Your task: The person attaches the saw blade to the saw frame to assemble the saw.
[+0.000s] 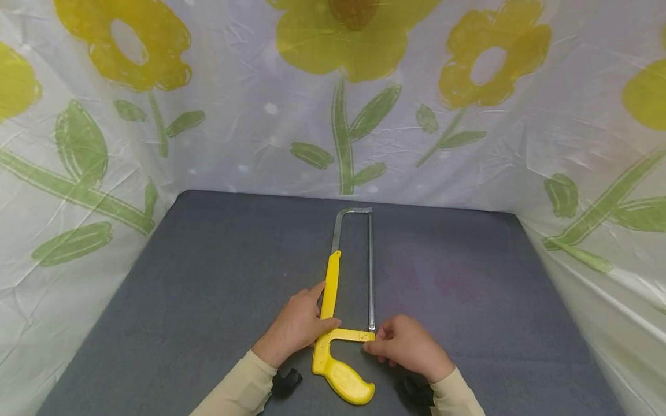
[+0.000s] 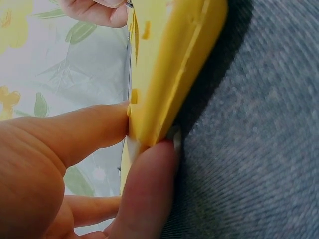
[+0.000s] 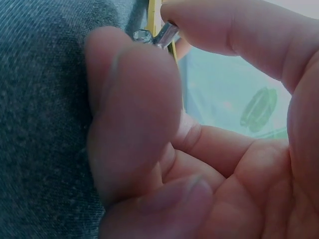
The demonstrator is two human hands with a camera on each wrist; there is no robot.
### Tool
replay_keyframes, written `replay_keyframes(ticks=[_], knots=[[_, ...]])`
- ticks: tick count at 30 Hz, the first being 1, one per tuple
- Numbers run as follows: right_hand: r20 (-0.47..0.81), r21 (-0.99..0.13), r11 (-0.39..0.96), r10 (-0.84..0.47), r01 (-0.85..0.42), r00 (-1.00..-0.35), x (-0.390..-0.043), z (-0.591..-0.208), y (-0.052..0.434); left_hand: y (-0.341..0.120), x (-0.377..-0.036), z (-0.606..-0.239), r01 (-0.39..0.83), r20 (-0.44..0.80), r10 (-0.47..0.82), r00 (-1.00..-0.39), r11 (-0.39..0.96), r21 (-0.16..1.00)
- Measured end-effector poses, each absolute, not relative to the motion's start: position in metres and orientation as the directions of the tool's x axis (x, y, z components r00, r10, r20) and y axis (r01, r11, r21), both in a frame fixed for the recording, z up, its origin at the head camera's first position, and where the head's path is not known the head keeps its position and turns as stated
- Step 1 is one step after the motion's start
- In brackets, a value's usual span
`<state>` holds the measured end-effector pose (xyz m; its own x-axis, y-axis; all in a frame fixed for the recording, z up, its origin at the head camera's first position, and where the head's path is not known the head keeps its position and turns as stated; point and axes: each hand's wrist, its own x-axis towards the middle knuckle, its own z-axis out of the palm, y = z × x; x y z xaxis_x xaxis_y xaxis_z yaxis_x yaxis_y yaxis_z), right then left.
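A hacksaw (image 1: 329, 289) with a yellow frame and handle lies on the grey table, its handle toward me. My left hand (image 1: 295, 323) holds the yellow frame just above the handle; in the left wrist view, thumb and finger pinch the yellow part (image 2: 174, 59) close to the cloth. At the handle end of the silver blade (image 1: 371, 271), my right hand (image 1: 408, 346) has curled fingers around a small metal wing nut (image 3: 169, 34). The right wrist view shows the thumb against one wing, while the fingers partly hide the nut.
The grey cloth-covered table (image 1: 234, 248) extends around the saw, with faint reddish patches to its right. A white sheet with yellow flowers (image 1: 234, 133) hangs behind and along both sides. Black wrist straps (image 1: 286, 382) sit beneath the sleeves.
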<state>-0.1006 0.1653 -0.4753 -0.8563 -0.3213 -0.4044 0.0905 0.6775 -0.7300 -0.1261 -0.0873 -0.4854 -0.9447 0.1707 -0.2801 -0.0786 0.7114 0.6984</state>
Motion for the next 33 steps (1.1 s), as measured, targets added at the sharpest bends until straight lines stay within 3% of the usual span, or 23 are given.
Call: replay_keyframes(ticks=[33], knots=[[-0.358,-0.829,0.557,-0.456,0.052,-0.815,-0.103,-0.481,0.178,-0.087,-0.128,-0.488,-0.123,-0.312,0.150,-0.938,0.699,0.705]])
